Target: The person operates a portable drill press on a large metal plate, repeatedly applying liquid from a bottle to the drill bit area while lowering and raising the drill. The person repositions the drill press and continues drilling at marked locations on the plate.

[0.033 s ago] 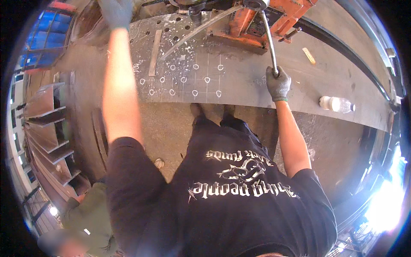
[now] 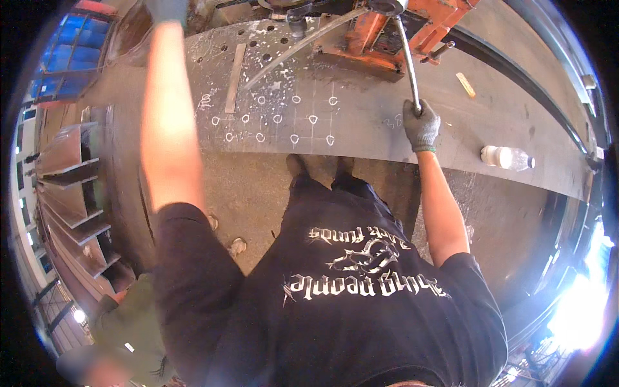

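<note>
My right hand point(image 2: 422, 125), in a grey glove with a green cuff, is closed around the lower end of a metal lever point(image 2: 407, 61). The lever runs up to a round hub on an orange machine point(image 2: 377, 42), which stands on a dark steel plate point(image 2: 367, 109). Stretched far to the left, my gloved left hand point(image 2: 166, 9) is blurred and cut off by the top edge, so its fingers do not show. White chalk circles and lines mark the plate, with several drilled holes farther back. A flat metal strip point(image 2: 235, 77) and a hose point(image 2: 290, 55) lie on it.
A plastic bottle point(image 2: 507, 157) lies on the plate at right, with a small yellow piece point(image 2: 465, 84) farther back. Steel sections point(image 2: 71, 187) are stacked at left, near blue drums point(image 2: 74, 55). A person in a green top point(image 2: 132, 322) is at lower left.
My left hand and forearm have swung slightly left and farther toward the top edge. The right hand keeps its hold on the lever, shifted very slightly right.
</note>
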